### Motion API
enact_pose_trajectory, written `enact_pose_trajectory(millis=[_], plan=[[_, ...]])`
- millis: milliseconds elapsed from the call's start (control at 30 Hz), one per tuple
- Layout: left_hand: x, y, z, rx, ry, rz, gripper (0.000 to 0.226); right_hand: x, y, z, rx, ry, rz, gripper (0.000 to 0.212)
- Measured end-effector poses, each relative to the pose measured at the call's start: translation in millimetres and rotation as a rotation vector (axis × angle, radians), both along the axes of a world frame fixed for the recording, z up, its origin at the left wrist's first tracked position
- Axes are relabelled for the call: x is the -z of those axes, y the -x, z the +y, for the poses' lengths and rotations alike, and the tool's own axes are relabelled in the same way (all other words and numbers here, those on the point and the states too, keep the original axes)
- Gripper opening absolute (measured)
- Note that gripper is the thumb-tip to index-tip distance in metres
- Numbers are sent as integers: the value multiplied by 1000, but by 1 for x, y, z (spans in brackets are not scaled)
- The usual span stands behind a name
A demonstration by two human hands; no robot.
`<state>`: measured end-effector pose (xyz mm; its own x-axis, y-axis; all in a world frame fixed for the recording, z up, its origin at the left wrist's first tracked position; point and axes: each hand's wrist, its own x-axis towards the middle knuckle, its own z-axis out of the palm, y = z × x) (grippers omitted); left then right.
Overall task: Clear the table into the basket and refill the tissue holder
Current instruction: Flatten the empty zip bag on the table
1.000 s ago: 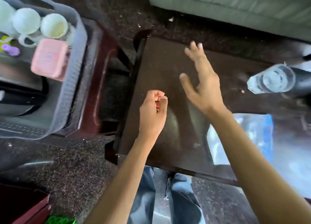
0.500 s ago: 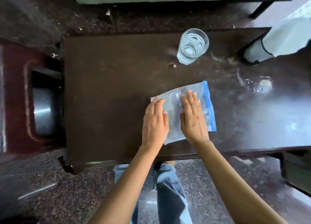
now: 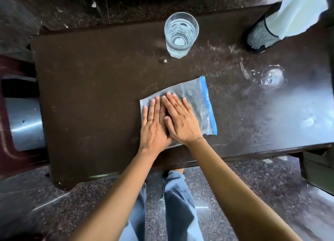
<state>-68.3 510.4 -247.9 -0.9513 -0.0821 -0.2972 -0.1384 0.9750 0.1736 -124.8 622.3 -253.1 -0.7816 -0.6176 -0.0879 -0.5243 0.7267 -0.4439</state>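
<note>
a dark red stand edges the left of the frame beside the scuffed dark table, where at centre the left hand and right hand press flat, fingers spread, on a clear zip bag, a water glass above it and a mesh tissue holder at upper right, speckled floor below.

A zip bag lies flat on the table, near its front edge and right of centre. Both hands rest palm-down on the bag's left part, the left hand just beside the right hand, touching. A glass stands near the back edge, behind the bag. A mesh holder stands at the back right corner.
</note>
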Motion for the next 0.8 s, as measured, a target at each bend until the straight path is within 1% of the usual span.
enact_pose_trajectory(millis=[33, 167, 233, 300, 400, 467, 533, 600, 667, 733, 800], plan=[[-1, 0, -3, 4, 4, 1, 76, 0, 2, 4, 31, -39, 17, 57], [-1, -1, -15, 80, 17, -6, 91, 1, 16, 28, 293, -152, 12, 60], [-4, -1, -18, 70, 7, 8, 91, 0, 17, 31, 322, -197, 21, 62], [-10, -3, -19, -33, -44, 58, 82, 1, 16, 28, 316, -221, 22, 63], [-20, -18, -16, -313, -162, 223, 62, 2, 16, 28, 316, -236, 22, 64], [-27, -30, -10, -506, -279, 271, 60, 2, 16, 29, 311, -247, 24, 65], [-35, -33, -2, -688, -476, 279, 63, 2, 16, 29, 309, -241, 28, 65], [-41, -28, 2, -882, -662, 244, 64, 1, 17, 28, 308, -228, 29, 66], [-46, -20, 1, -1038, -839, 157, 55, 1, 16, 28, 305, -225, 30, 67], [-49, -12, -2, -1074, -1052, 33, 41, 2, 16, 29, 303, -224, 30, 68], [-56, -2, -4, -962, -1159, -53, 34, 3, 16, 31, 298, -222, 34, 71]])
